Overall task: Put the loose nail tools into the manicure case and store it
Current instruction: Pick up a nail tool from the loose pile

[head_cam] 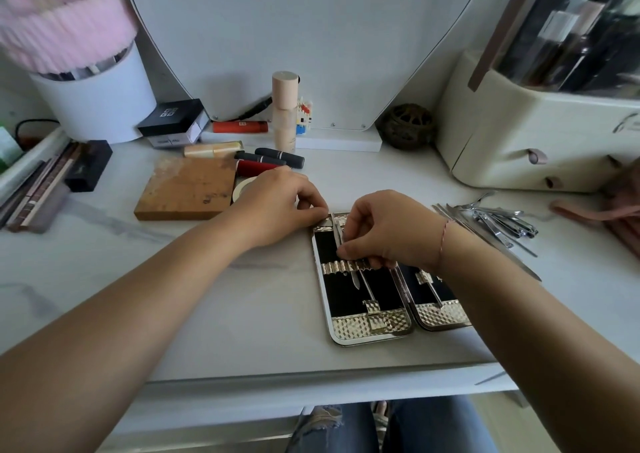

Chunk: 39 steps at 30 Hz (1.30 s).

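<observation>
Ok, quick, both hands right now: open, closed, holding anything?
Left hand: fingers curled, pinching the top corner of the manicure case.
Right hand: closed, pinching a slim metal tool at the case's strap.

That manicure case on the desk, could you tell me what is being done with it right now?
A person is filling the open manicure case, which lies flat on the white desk. The left hand steadies the case's top left corner, while the right hand threads a slim metal tool under the elastic band. At least one other tool already sits in it. A pile of loose nail tools, clippers among them, waits on the desk to the right.
</observation>
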### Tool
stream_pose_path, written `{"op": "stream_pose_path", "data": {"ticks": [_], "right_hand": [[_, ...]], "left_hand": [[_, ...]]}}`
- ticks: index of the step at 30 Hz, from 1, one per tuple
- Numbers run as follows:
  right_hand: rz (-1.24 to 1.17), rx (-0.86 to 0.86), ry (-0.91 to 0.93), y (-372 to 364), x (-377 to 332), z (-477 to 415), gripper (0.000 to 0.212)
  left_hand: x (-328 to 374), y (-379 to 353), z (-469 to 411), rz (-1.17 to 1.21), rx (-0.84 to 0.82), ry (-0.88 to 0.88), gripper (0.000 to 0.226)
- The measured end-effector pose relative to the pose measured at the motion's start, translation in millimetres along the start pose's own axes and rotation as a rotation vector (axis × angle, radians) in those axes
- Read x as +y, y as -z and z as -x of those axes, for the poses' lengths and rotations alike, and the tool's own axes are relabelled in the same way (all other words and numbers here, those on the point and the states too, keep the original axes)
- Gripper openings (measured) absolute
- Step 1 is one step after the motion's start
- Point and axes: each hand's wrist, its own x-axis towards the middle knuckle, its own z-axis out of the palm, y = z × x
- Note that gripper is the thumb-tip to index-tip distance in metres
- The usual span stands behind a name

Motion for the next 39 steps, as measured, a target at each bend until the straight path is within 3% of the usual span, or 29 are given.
{"op": "stream_pose_path", "data": {"ticks": [9,20,30,39], "right_hand": [[0.304,0.201,0.182,-2,8,18,0.028],[0.515,0.083,0.269,-5,1,25,0.033],[0.389,-0.065,0.237,1,6,36,0.035],[0.473,0.005,0.212,-9,6,42,0.051]], "left_hand": [[1,0,1,0.035,0.005,0.012,0.007],[3,2,2,0.036,0.001,0.009,0.009],[1,1,2,0.038,-0.011,0.016,0.008],[1,1,2,0.032,-0.016,0.014,0.009]]}}
